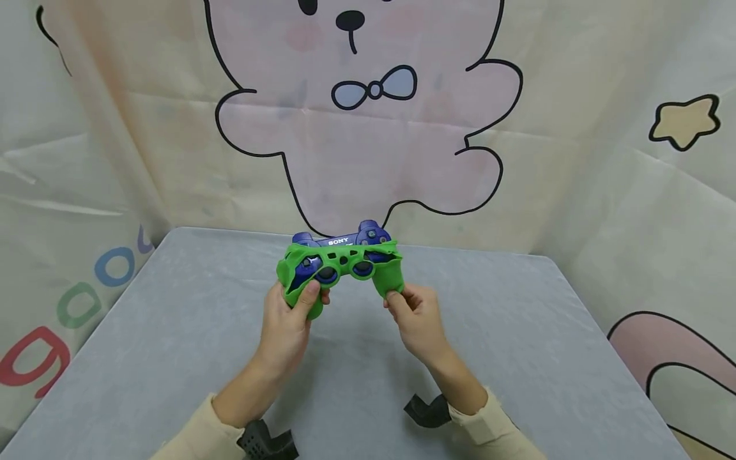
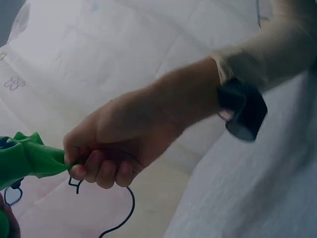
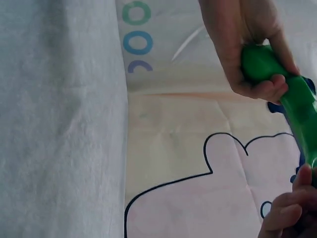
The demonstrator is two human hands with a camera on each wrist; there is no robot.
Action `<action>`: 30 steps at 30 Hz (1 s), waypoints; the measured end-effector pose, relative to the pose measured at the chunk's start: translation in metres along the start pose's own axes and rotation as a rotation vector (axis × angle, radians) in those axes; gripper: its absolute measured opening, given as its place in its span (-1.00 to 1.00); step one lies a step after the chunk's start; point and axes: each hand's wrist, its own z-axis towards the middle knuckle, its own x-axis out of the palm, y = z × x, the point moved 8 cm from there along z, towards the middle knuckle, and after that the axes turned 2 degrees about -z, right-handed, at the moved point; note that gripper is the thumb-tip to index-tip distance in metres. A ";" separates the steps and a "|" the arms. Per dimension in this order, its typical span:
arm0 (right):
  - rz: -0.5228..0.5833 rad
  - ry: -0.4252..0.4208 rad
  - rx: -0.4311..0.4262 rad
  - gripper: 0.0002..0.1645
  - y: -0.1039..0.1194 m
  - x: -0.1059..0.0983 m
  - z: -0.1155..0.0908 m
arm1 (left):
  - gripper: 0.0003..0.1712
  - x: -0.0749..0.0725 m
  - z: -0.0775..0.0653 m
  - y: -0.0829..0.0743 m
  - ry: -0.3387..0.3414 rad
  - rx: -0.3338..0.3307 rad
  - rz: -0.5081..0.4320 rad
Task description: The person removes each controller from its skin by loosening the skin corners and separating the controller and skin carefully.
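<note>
A blue game controller (image 1: 376,236) is held up above the table, partly inside a green silicone cover (image 1: 388,275). The cover sits askew over its front, with blue showing through the openings and along the top edge. My left hand (image 1: 287,326) grips the left handle, thumb on the front; the right wrist view shows its fingers curled round the green handle. With thumb and fingers, my right hand (image 1: 420,319) pinches the lower end of the cover's right handle. In the left wrist view the green cover (image 2: 34,158) is drawn to a narrow, stretched tip at those fingers.
Below the hands is a table with a grey cloth (image 1: 494,358). A printed fabric backdrop (image 1: 368,160) with a cartoon bear stands behind its far edge, and fabric panels rise at both sides. Dark camera mounts (image 1: 428,411) hang at both wrists.
</note>
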 end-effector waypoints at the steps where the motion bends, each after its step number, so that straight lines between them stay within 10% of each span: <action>1: -0.016 -0.015 0.016 -0.68 0.000 0.001 -0.001 | -0.74 -0.002 -0.001 -0.002 -0.031 0.022 0.039; 7: -0.112 -0.042 0.114 -0.67 -0.006 0.007 -0.002 | -0.71 -0.010 -0.002 -0.004 -0.155 0.068 0.114; 17: -0.202 -0.124 0.015 -0.58 0.011 0.003 -0.014 | -0.70 -0.007 -0.005 -0.007 -0.177 0.092 0.085; 30: 0.393 -0.076 0.449 -0.65 -0.005 0.028 -0.029 | -0.75 0.000 -0.011 -0.009 -0.151 0.204 0.088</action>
